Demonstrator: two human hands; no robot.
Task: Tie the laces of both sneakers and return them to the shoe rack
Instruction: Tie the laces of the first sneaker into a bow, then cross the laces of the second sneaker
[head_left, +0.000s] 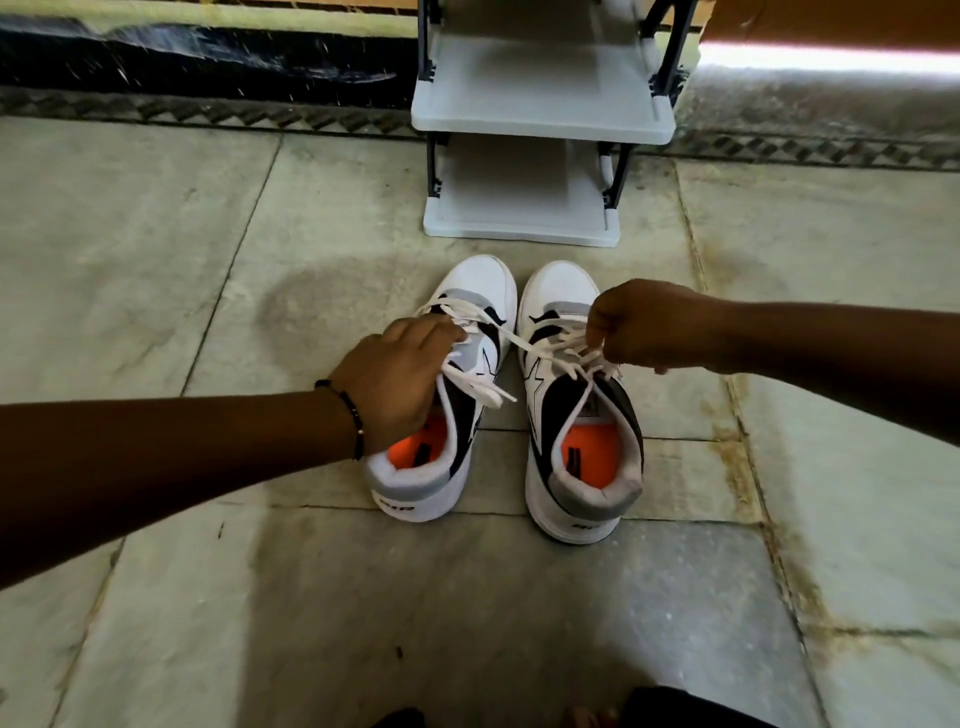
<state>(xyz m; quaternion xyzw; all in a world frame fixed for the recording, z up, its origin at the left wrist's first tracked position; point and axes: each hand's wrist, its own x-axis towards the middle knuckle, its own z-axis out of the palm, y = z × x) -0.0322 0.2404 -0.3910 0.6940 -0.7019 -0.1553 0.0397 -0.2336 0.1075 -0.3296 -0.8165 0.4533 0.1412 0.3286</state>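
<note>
Two white, black and grey sneakers with orange insoles stand side by side on the stone floor, toes pointing at the shoe rack (540, 119). My left hand (395, 379) rests over the tongue of the left sneaker (478, 280), fingers closed on its white laces. One white lace (524, 343) stretches taut from the left sneaker across to my right hand (649, 325). That hand pinches the lace above the laces of the right sneaker (587, 499). A loose lace end (493, 397) hangs off the left sneaker's inner side. The right sneaker's laces lie loose.
The grey shoe rack with black posts stands just beyond the sneakers; its two visible shelves hold nothing. A dark skirting and patterned border (208, 111) run along the wall. Stone floor slabs (156, 260) surround the sneakers. My dark-clothed legs (675, 709) show at the bottom edge.
</note>
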